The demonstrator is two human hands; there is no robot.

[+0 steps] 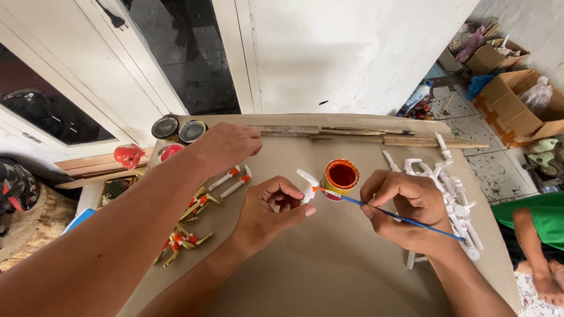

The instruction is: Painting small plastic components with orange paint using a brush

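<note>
Farthest left on the counter [329, 276], finished gold-and-orange pieces [187, 230] lie in a loose row. Another person's hand [226, 147] rests knuckles-up just above 2 white pieces with orange tips [233, 179]. If those tips are wet, a brush from that hand or forearm could smear them.

My left hand [270, 211] has its fingers [281, 189] curled closed around a small white piece [306, 186], pinched at its lower end and held up just beside the orange paint pot [341, 176]. The grip is narrow, so the piece could twist or slip under the bristles, and my fingertips sit near the painted spot and could pick up colour.

The pot stands open between my 2 hands, close to both. A nudge from either knuckle could tip it across the counter.

My right hand [405, 211] is closed on a thin blue brush [399, 217], held like a pen, its orange tip touching the white piece. An overloaded tip could drip onto the counter.

My right wrist lies against the pile of unpainted white pieces [455, 202]; a shift could scatter them.
</note>
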